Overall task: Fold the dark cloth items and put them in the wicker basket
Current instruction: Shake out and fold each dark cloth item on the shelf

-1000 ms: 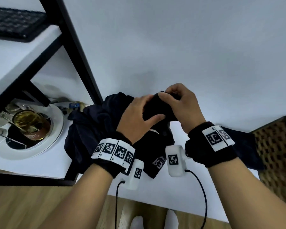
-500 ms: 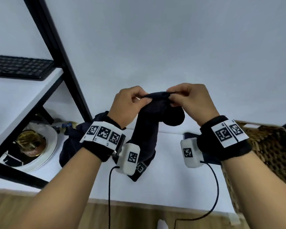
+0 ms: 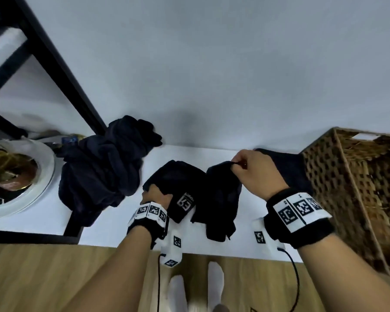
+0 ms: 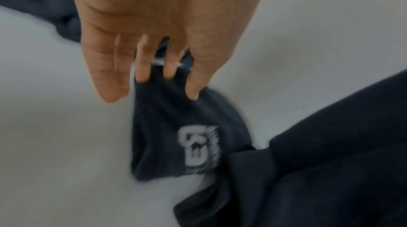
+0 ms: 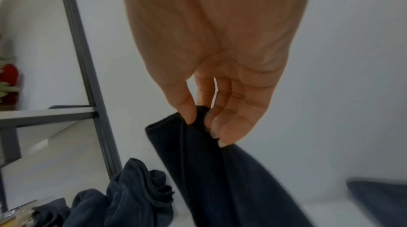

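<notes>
A dark cloth with a white printed logo is stretched between my two hands above the white table. My left hand grips its near left end, fingers curled into the fabric. My right hand pinches the far right end between thumb and fingers, held higher. A heap of dark cloth items lies to the left. The wicker basket stands at the right, with another dark cloth beside it, behind my right hand.
A black shelf frame rises at the left behind the heap. A white plate with a jar and utensils sits at the far left. The table's front edge runs below my wrists, with wooden floor beyond.
My hands have drawn apart and lowered; the cloth that hung bunched between them is now spread out, the left end dropped to the table. The head view has shifted to show more of the basket.
</notes>
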`<state>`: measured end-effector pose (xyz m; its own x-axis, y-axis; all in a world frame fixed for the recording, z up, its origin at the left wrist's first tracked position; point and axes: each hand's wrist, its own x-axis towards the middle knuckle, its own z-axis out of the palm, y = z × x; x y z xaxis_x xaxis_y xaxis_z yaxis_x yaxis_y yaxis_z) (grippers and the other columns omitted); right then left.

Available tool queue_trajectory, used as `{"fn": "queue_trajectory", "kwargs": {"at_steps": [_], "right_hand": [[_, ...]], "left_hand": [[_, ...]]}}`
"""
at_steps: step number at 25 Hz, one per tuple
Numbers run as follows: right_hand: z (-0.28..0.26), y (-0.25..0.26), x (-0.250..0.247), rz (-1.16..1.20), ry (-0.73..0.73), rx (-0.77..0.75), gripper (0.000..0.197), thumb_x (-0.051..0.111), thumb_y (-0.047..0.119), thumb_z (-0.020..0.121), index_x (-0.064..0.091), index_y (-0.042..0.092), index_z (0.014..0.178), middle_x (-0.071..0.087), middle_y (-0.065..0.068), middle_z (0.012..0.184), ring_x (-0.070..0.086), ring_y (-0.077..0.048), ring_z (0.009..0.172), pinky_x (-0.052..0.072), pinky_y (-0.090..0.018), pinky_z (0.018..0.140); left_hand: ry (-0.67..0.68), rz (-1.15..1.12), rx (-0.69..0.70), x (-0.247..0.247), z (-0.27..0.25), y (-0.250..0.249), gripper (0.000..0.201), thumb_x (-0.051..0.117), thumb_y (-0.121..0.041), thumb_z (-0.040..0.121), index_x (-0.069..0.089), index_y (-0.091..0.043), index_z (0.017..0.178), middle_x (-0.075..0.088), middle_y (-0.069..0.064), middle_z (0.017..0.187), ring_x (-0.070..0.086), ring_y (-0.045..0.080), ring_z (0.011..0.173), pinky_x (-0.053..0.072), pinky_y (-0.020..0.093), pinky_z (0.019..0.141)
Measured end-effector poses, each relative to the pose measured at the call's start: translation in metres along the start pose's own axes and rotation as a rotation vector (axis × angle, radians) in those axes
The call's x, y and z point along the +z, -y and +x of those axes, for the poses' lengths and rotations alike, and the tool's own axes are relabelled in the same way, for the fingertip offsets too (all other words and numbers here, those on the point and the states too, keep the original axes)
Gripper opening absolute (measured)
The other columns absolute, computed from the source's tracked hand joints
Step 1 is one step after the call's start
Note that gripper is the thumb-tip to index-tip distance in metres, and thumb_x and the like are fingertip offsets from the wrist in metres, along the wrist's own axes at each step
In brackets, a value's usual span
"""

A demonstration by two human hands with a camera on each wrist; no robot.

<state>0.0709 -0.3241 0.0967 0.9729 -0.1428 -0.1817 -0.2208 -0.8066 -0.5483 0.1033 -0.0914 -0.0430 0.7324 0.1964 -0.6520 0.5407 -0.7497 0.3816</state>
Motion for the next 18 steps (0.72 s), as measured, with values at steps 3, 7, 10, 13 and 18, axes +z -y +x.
{"fn": "queue_trajectory", "kwargs": {"at_steps": [3,7,10,13,18], "right_hand": [[0.018,-0.018,0.033,0.064,0.007,0.051,0.009,0.057,0.023,0.087,0.064,0.02,0.092,0.068,0.001,0.095,0.063,-0.021,0.092,0.049,-0.037,0.087],[0.033,-0.021,0.053,0.054,0.051,0.048,0.011,0.058,0.025,0.09,0.063,0.02,0.097,0.066,0.001,0.099,0.061,-0.02,0.093,0.048,-0.035,0.088],[0.039,-0.009,0.051,0.066,0.067,0.039,0.011,0.058,0.026,0.09,0.062,0.021,0.098,0.066,0.002,0.099,0.06,-0.019,0.094,0.045,-0.031,0.084],[0.045,0.006,0.045,0.069,0.078,0.024,0.012,0.058,0.027,0.09,0.063,0.022,0.099,0.065,0.003,0.098,0.06,-0.018,0.094,0.043,-0.029,0.082],[0.05,0.022,0.047,0.059,0.017,-0.061,0.006,0.061,0.025,0.086,0.065,0.022,0.088,0.053,0.0,0.097,0.059,-0.018,0.09,0.041,-0.026,0.077]], "left_hand": [[-0.084,-0.282,-0.178,0.028,0.016,0.011,0.083,0.072,-0.024,0.081,0.02,-0.006,0.143,0.038,0.028,0.139,0.045,0.043,0.122,0.039,0.045,0.098],[-0.224,-0.581,-0.152,0.024,0.018,-0.012,0.055,0.067,-0.01,0.081,0.037,-0.008,0.127,0.056,0.022,0.119,0.057,0.034,0.097,0.039,0.028,0.077],[-0.378,-0.64,0.193,-0.035,0.003,-0.04,0.045,0.066,-0.007,0.079,0.049,-0.014,0.119,0.058,0.003,0.104,0.055,0.02,0.092,0.037,0.011,0.075],[-0.567,-0.644,0.502,-0.122,-0.003,-0.048,0.044,0.064,-0.002,0.074,0.053,-0.015,0.115,0.056,-0.008,0.101,0.052,0.0,0.084,0.032,-0.003,0.074],[-0.772,-0.617,0.439,-0.215,0.046,0.003,0.045,0.062,-0.01,0.074,0.057,-0.018,0.118,0.064,0.006,0.114,0.061,0.019,0.102,0.046,0.026,0.094]]}}
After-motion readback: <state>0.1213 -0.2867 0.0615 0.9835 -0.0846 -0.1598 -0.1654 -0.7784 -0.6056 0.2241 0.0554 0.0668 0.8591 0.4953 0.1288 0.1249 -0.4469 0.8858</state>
